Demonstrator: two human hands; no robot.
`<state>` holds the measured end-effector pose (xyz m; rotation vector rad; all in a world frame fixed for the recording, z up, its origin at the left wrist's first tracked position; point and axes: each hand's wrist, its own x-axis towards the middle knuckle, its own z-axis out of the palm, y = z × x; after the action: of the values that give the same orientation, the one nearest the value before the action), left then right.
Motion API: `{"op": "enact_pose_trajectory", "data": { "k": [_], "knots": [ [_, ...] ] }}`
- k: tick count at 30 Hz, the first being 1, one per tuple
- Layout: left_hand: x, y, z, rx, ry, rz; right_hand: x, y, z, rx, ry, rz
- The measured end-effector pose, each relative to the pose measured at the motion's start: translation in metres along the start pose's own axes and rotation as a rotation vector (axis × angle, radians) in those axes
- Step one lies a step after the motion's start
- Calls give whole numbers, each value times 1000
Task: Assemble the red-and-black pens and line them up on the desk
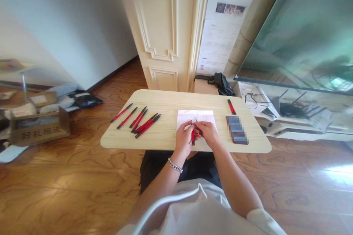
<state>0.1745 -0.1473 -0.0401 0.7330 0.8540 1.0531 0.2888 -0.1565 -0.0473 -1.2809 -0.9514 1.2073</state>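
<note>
Currently I log one slim red pen [193, 138], light, stiff and best taken by the barrel, pinched by the pressed-together fingers [189, 128] of the left hand [183, 140] and right hand [207, 133] over a paper sheet [196, 116] near the tabletop [165, 99] front edge.

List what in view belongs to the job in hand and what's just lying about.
Job: left hand, right hand, red pen between them, white paper sheet, row of red-and-black pens, lone red-and-black pen.
Lying about, probably: blurred dark stack, black bag, cardboard box.
</note>
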Motion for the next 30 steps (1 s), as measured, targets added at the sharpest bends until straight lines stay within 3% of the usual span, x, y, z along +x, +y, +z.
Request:
{"op": "enact_pose_trajectory", "data": {
  "k": [5, 13, 15, 20, 25, 30],
  "knots": [
    [-6, 7, 6, 4, 2, -45, -8, -3, 8, 284, -113, 58],
    [-8, 5, 6, 81, -25, 7, -8, -4, 1, 281, -192, 49],
    [-8, 2, 3, 100, -48, 20, -1, -1, -4, 239, -153, 36],
    [-4, -7, -12, 121, -92, 55, 28, 10, -28, -83, 196, -88],
    [2, -12, -24, 145, -83, 95, 36, 16, -43, -496, 180, -122],
    [0, -10, -23, 179, -49, 110, 25, 12, -36, -999, 246, -250]
  ]
}}
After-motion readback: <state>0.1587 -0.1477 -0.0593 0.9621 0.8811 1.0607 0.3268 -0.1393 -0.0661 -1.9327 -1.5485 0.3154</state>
